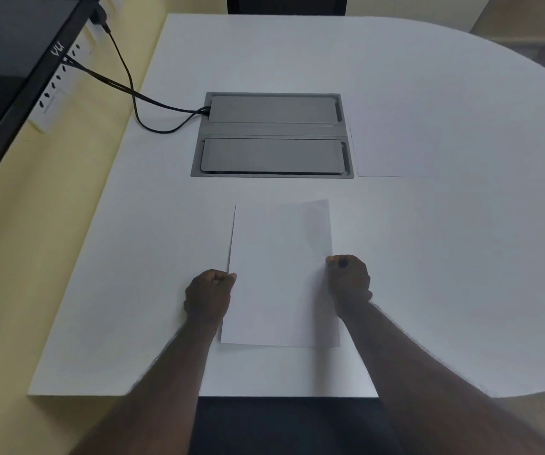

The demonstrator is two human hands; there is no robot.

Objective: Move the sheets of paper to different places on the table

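Observation:
A white sheet of paper is held upright-long in front of me, over the near middle of the white table. My left hand pinches its left edge and my right hand pinches its right edge. The sheet's lower edge looks slightly off a second layer of paper beneath it; I cannot tell if that is another sheet. A second white sheet lies flat farther away, to the right of the grey cable box.
A grey recessed cable box with two lids sits in the table's middle. Black cables run from it to a wall socket strip at the left. A dark monitor stands far left. A black chair back shows beyond the far edge.

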